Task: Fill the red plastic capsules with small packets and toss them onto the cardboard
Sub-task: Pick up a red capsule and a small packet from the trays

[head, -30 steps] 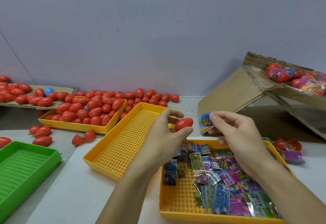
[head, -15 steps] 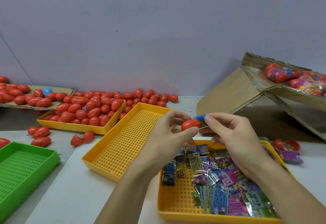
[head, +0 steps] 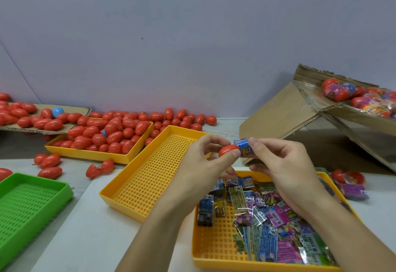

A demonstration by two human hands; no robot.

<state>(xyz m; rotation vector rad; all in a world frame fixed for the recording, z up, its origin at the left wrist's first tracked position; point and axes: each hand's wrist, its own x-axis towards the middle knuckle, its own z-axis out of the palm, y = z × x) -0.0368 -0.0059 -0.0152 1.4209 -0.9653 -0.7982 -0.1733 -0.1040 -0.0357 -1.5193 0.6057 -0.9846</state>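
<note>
Capsule: small red egg-shaped plastic capsule (head: 228, 150), pinched between thumb and fingertips of left hand (head: 203, 164), held in the air above the gap between the two near trays.
Packet: small blue glossy foil packet (head: 243, 147), rolled, pinched by thumb and forefinger of right hand (head: 285, 164), now touching the capsule's right end.
Change: a second ago capsule and packet apart; half a second ago nearly met; now pressed together.
Meaning: insertion judged under way; not seen whether packet is inside; closing and tossing not yet done.
Supply: yellow perforated plastic tray (head: 214, 248) of mixed foil packets directly below both hands.
Adjacent: second yellow perforated tray (head: 150, 177), holding nothing, to the left.
Destination: flat brown cardboard sheet (head: 70, 111) at far left, bearing many red capsules.
Further: third yellow tray (head: 92, 154) heaped with red capsules; green perforated tray (head: 32, 203) at near left.
</note>
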